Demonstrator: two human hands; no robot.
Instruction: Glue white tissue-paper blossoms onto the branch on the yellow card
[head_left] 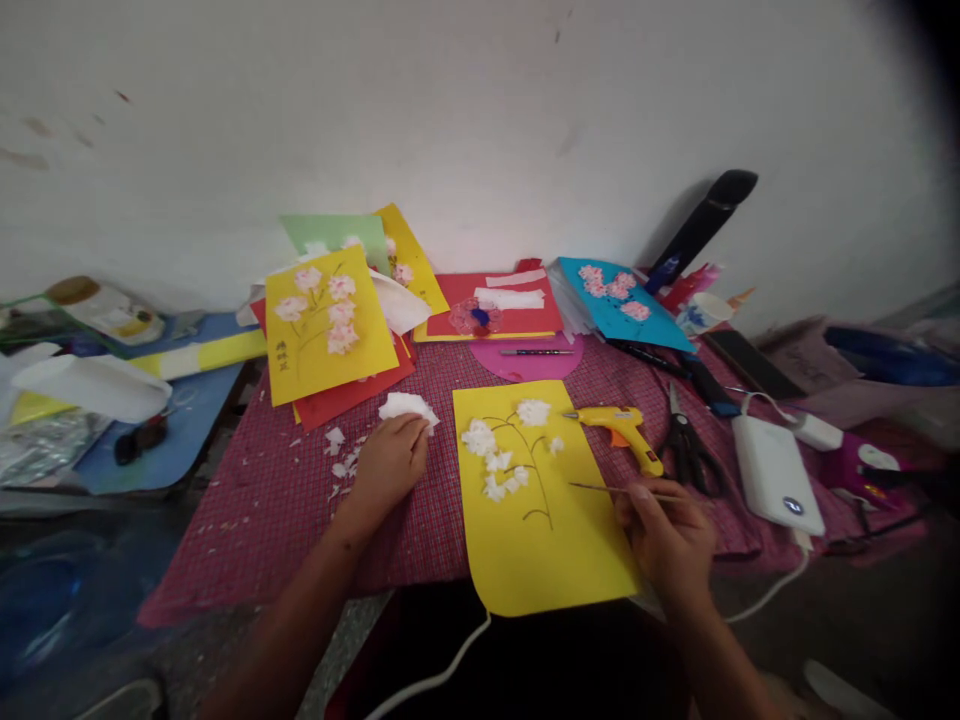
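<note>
In front of me lies a yellow sheet (502, 560) with a drawn branch and several white paper blossoms (480, 437) on it. My right hand (671, 540) pinches a thin stick (600, 488), its tip pointing left over the sheet. On the cloth left of the sheet, my left hand (394, 455) has its fingers closed at the edge of a white piece of paper (407, 407). Small white paper scraps (345, 468) are scattered beside that hand. A yellow glue gun (619, 425) rests at the sheet's upper right corner.
Black scissors (686, 445) and a white power bank (778, 475) lie to the right. Finished-looking flower cards (330, 330) are stacked at back left, with a blue card (622, 300) at back right. A paintbrush (536, 352) lies on a pink disc (495, 360).
</note>
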